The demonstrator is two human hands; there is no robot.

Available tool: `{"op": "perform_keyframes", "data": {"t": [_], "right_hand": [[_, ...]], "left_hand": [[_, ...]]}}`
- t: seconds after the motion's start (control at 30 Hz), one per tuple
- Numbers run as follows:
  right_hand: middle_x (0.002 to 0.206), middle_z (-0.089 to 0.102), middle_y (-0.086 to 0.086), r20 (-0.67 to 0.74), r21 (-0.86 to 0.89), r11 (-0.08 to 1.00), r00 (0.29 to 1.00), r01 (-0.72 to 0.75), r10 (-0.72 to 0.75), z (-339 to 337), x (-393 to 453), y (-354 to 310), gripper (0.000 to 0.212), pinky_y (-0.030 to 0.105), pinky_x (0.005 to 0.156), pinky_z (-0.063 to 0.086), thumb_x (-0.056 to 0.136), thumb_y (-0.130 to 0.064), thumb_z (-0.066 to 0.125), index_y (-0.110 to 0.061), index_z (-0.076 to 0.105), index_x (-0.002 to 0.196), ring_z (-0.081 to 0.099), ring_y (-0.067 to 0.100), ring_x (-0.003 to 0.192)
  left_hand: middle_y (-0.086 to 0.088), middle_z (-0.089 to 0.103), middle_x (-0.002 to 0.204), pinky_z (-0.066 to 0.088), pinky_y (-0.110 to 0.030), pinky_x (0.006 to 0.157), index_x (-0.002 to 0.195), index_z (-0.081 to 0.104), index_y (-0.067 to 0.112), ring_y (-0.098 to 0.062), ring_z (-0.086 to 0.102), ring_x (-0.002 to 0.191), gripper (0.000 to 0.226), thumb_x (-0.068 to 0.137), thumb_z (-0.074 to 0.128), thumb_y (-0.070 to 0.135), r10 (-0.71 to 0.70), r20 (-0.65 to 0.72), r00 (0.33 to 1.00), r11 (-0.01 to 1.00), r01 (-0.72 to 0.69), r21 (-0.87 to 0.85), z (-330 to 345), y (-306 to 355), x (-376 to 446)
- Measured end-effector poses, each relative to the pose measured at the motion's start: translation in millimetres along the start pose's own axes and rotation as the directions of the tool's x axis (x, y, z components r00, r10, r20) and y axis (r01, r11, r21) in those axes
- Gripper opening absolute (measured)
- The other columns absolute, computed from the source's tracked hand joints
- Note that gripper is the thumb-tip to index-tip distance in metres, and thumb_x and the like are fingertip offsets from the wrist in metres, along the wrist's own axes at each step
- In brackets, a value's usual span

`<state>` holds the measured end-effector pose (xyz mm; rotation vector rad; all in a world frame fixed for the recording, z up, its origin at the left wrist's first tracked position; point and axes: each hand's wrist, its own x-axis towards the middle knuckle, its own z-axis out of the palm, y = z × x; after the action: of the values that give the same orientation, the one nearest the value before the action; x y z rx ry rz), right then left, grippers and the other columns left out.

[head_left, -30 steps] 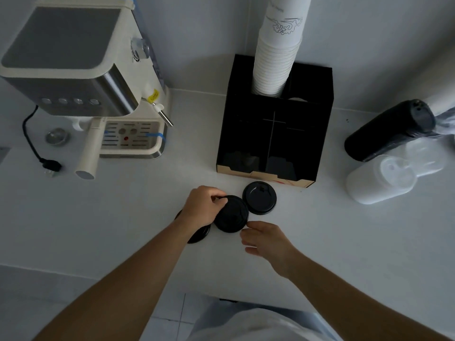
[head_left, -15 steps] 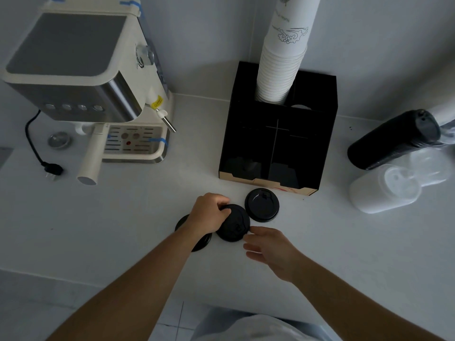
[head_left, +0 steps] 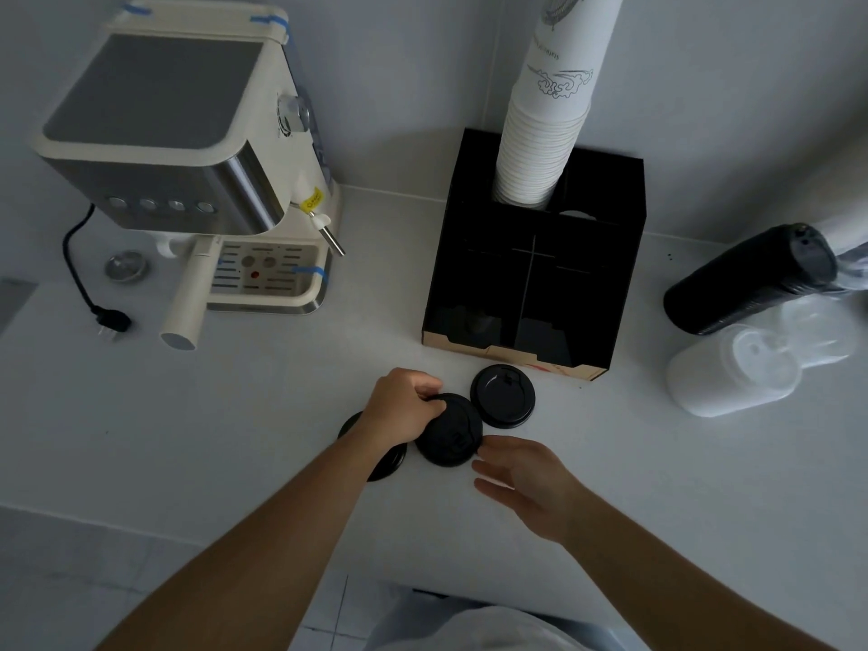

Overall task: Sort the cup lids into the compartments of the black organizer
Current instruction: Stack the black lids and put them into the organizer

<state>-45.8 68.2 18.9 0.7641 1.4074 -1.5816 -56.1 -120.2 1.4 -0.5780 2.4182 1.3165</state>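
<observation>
Three black cup lids lie on the white counter in front of the black organizer (head_left: 540,256). My left hand (head_left: 401,413) grips the rim of the middle lid (head_left: 451,436), which sits slightly tilted. A second lid (head_left: 503,396) lies flat just right of it, near the organizer's front edge. The third lid (head_left: 387,465) is mostly hidden under my left wrist. My right hand (head_left: 526,481) hovers open, fingers apart, its fingertips beside the middle lid's right edge. The organizer's front compartments look dark inside.
A tall stack of white paper cups (head_left: 545,138) stands in the organizer's back compartment. A cream espresso machine (head_left: 188,171) sits at the left with a loose plug (head_left: 110,321). Sleeves of black lids (head_left: 751,279) and white lids (head_left: 732,368) lie at the right.
My left hand has tightened its grip on the middle lid. My right hand has opened and moved closer to that lid's right edge.
</observation>
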Motion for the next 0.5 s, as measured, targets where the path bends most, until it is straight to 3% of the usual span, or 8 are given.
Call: {"op": "perform_keyframes", "data": {"t": [0.17, 0.3, 0.5], "right_hand": [[0.119, 0.064, 0.008, -0.038, -0.024, 0.995, 0.994, 0.099, -0.100, 1.6, -9.8, -4.8, 0.035, 0.044, 0.100, 0.049, 0.089, -0.001, 0.063, -0.006, 0.062, 0.124, 0.058, 0.025, 0.116], [0.121, 0.063, 0.008, -0.075, -0.094, 0.978, 0.978, 0.188, -0.195, 6.4, -13.8, -19.6, 0.043, 0.042, 0.096, 0.050, 0.089, -0.002, 0.065, -0.008, 0.058, 0.131, 0.059, 0.025, 0.114], [0.110, 0.069, 0.005, -0.041, -0.228, 0.920, 0.941, 0.318, -0.336, 24.7, -13.8, -38.0, 0.036, 0.038, 0.093, 0.054, 0.087, -0.002, 0.068, -0.009, 0.064, 0.122, 0.065, 0.024, 0.106]], "left_hand": [[-0.004, 0.071, 0.114, 0.050, -0.024, 0.092, 0.116, 0.069, 0.012, -0.014, 0.067, 0.099, 0.034, 0.082, 0.072, 0.016, -0.005, -0.029, 1.000, 0.996, 0.002, -0.093, -4.4, -0.3, -5.1], [0.001, 0.073, 0.105, 0.052, -0.029, 0.093, 0.110, 0.071, 0.016, -0.010, 0.067, 0.094, 0.032, 0.079, 0.076, 0.017, -0.038, -0.040, 0.998, 0.956, 0.024, -0.294, -15.5, 1.8, -6.7], [0.001, 0.072, 0.099, 0.057, -0.029, 0.084, 0.108, 0.071, 0.020, -0.014, 0.068, 0.095, 0.029, 0.080, 0.075, 0.013, -0.057, -0.060, 0.997, 0.897, 0.025, -0.442, -34.5, 1.5, -15.9]]}}
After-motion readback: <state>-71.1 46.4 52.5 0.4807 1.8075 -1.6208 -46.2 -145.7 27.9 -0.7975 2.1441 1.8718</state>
